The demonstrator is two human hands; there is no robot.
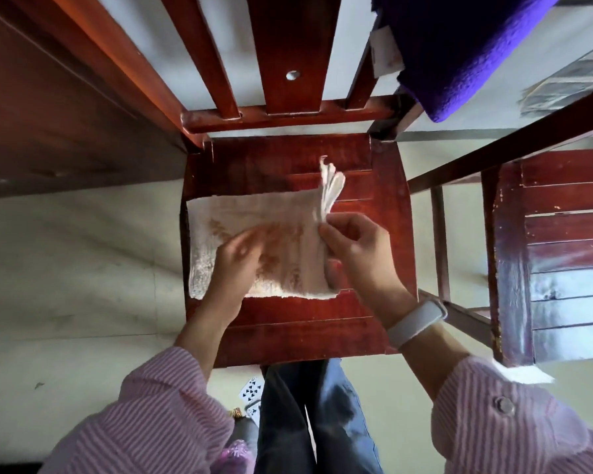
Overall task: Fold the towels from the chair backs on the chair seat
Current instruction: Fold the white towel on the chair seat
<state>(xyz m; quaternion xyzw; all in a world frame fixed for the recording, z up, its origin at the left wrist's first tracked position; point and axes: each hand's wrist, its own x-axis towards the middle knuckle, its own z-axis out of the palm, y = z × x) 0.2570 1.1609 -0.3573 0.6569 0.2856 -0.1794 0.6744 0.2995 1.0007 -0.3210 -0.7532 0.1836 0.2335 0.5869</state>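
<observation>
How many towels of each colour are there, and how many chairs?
White towels: 1, the white towel lying on the chair seat
Purple towels: 1, the purple towel hanging over a chair back
Chairs: 2, the middle chair and the right chair
Total: 4

place: home room | shown by: wooden chairs [298,323], purple towel [459,53], playing cards [252,391] on floor

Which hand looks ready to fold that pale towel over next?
Probably the right hand: its fingers already pinch the cream towel's lifted right edge. The left hand lies flat on the cloth, seemingly pinning it to the chair seat.
</observation>
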